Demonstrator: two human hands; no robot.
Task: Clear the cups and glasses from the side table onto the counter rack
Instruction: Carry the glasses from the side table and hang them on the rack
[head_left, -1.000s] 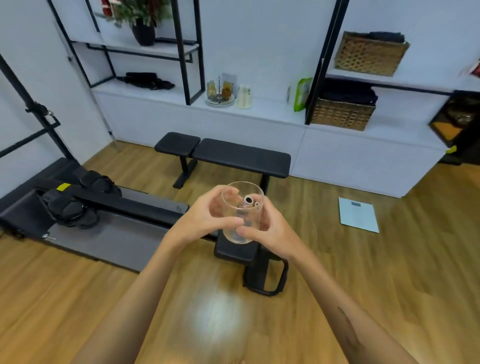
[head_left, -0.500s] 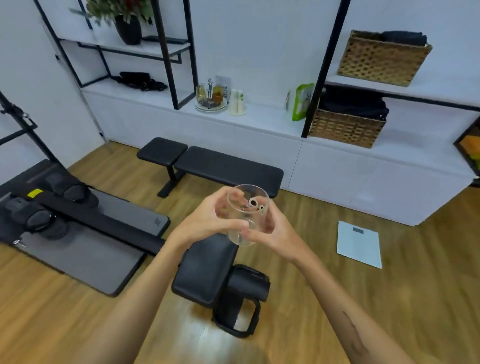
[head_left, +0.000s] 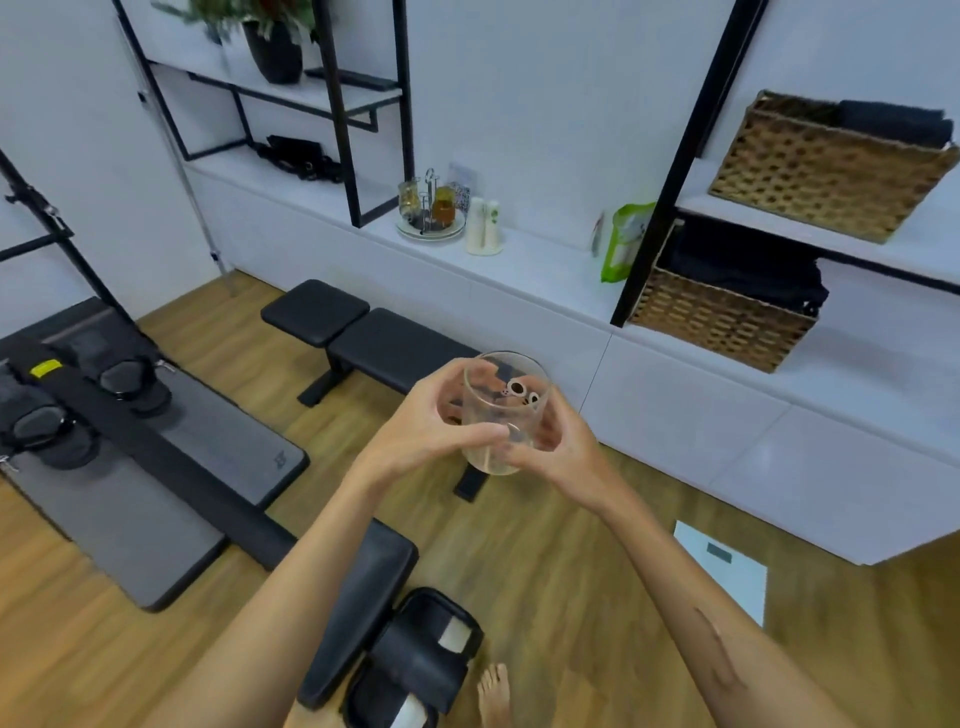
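Note:
I hold a clear drinking glass (head_left: 500, 415) upright in front of me, above the floor. My left hand (head_left: 423, 428) wraps its left side and my right hand (head_left: 558, 441) wraps its right side, fingertips meeting at the front. A small cartoon print shows on the glass wall. On the white counter (head_left: 545, 260) at the back stands a round rack (head_left: 430, 228) with a wire centre post and two glasses in it. Two pale cups (head_left: 483, 228) stand just right of the rack.
A black workout bench (head_left: 363, 332) sits between me and the counter, and a second padded bench (head_left: 363, 608) is below my arms. A treadmill (head_left: 130, 467) lies left. A white scale (head_left: 727, 566) is on the floor right. Wicker baskets (head_left: 727, 312) fill the shelves.
The view has moved forward and to the right toward the counter, so the rack looks larger and nearer. Both hands keep the same hold on the glass.

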